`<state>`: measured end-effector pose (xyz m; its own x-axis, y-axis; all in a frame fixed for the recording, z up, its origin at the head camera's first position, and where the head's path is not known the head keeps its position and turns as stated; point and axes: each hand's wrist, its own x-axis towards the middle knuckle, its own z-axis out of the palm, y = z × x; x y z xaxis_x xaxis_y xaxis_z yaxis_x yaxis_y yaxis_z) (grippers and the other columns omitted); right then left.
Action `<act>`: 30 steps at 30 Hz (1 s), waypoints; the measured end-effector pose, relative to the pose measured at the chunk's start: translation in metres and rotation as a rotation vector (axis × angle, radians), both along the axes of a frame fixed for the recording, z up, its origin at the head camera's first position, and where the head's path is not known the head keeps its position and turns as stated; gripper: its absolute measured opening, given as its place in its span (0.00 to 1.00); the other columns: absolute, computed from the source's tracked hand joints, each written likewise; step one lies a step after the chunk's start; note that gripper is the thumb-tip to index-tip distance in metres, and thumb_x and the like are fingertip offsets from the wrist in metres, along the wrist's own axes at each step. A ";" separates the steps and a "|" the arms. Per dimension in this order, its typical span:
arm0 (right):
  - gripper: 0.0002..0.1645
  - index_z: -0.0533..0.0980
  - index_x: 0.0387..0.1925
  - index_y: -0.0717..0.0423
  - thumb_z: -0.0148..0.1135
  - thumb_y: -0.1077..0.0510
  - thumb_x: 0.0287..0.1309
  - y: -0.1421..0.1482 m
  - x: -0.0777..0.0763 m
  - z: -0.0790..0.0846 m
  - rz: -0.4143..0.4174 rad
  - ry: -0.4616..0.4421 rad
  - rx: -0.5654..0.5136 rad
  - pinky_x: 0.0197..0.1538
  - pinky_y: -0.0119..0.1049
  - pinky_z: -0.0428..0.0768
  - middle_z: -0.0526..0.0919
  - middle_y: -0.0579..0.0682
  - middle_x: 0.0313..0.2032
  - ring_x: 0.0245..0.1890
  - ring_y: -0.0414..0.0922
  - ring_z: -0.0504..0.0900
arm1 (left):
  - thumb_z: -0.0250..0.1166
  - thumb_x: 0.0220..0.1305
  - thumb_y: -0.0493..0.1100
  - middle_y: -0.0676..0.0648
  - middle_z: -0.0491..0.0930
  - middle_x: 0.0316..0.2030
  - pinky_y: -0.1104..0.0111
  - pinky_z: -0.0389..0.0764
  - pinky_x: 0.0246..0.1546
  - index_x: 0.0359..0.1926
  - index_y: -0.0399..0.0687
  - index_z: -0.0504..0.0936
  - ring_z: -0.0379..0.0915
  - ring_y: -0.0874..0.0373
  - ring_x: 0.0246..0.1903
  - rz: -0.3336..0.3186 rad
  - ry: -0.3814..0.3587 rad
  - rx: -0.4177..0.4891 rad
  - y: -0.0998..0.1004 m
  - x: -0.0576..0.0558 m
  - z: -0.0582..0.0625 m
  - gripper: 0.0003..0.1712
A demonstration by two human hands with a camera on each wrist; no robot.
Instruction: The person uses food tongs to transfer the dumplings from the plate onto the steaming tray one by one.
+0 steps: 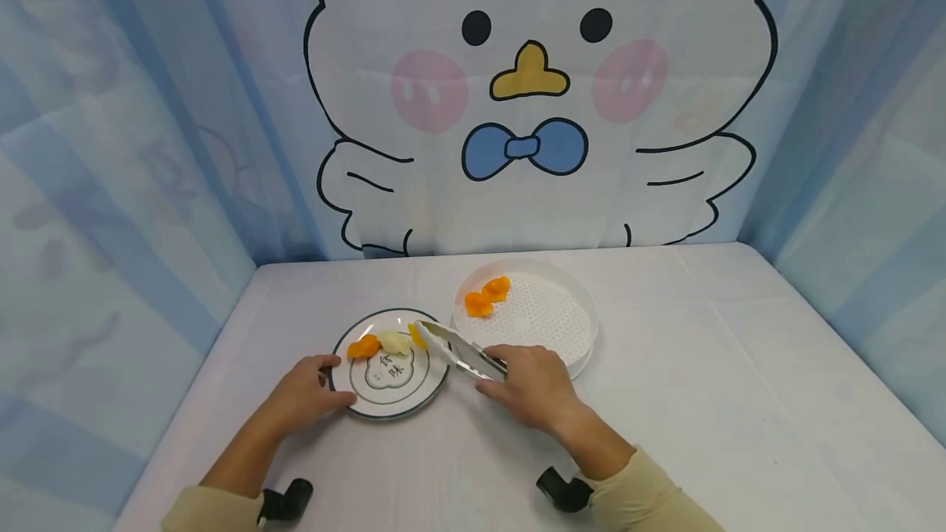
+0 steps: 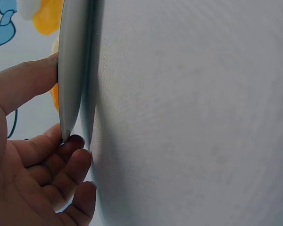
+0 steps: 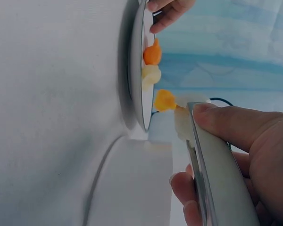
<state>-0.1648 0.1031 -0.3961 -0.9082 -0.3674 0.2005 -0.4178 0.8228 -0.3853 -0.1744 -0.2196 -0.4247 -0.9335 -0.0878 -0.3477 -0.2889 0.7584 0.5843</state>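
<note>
Seeing a white surface (image 1: 739, 376) with faint creases, bearing a round, dark-rimmed white plate (image 1: 426, 372) toward the left. Also bearing a round white perforated tray (image 1: 547, 310), lying just beside the plate and farther back. Leaving, perhaps, a narrow gap between the two.

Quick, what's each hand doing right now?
Left hand: holding the plate by its edge.
Right hand: holding tongs, with a yellow piece at the end.

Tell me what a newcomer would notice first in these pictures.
Probably the large cartoon bird behind the table. Next, the right hand holds tongs with a yellow piece over the plate, whose rim the left hand grips. Two bright orange pieces lie in the round tray, to the plate's right.
</note>
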 end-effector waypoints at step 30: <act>0.31 0.80 0.58 0.60 0.70 0.47 0.58 0.083 -0.037 0.016 -0.203 -0.043 0.059 0.29 0.39 0.70 0.87 0.56 0.38 0.30 0.50 0.76 | 0.76 0.56 0.48 0.28 0.71 0.58 0.43 0.74 0.57 0.68 0.34 0.67 0.69 0.37 0.54 0.011 0.005 0.001 -0.002 0.000 -0.002 0.45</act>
